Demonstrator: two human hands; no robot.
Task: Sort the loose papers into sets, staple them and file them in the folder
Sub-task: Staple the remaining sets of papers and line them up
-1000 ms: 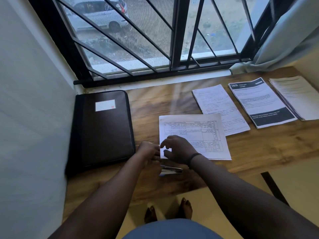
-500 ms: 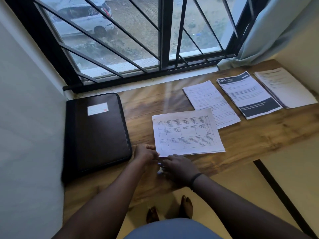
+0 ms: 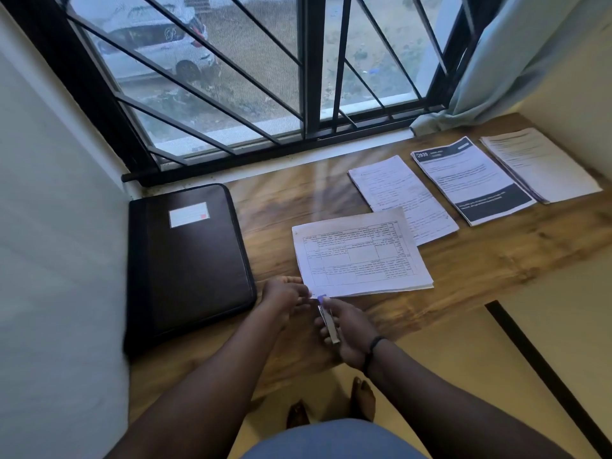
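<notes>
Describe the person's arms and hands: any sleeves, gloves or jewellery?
Both forearms are bare, with no sleeves in view and no gloves. The right hand has a thin black band round its wrist. The left hand shows no band at its wrist. No rings can be made out on the fingers; the picture is too blurred there to be sure.

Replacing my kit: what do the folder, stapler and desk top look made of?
Folder: dark brown leather or faux leather, with a soft sheen and a stitched-looking edge.
Stapler, held in the right hand: likely bare metal, silvery grey, with a blue tip.
Desk top: wood or wood-look laminate, with grain and a glossy reflection.
</notes>
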